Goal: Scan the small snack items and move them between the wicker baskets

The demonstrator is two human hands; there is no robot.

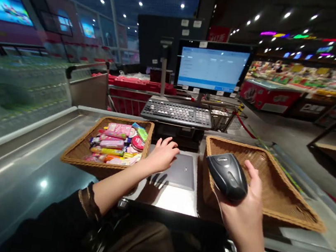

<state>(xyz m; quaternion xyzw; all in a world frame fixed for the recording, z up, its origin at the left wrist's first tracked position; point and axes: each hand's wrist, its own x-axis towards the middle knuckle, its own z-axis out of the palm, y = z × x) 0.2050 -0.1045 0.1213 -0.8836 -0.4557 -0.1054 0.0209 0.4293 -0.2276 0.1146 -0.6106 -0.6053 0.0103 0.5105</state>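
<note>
A black handheld barcode scanner is in my right hand, its head pointing up and left in front of a wicker basket whose visible inside shows no goods. My left hand hovers with fingers apart over a grey flat pad on the counter, holding nothing. Just left of that hand stands another wicker basket, filled with small colourful packets and tubes and a round pink-red tin. The scanner's handle is hidden in my grip.
Behind the pad sit a black keyboard and a lit monitor on a stand. The metal counter stretches left under a raised edge. Beyond are shopping carts, a red freezer chest and shop displays.
</note>
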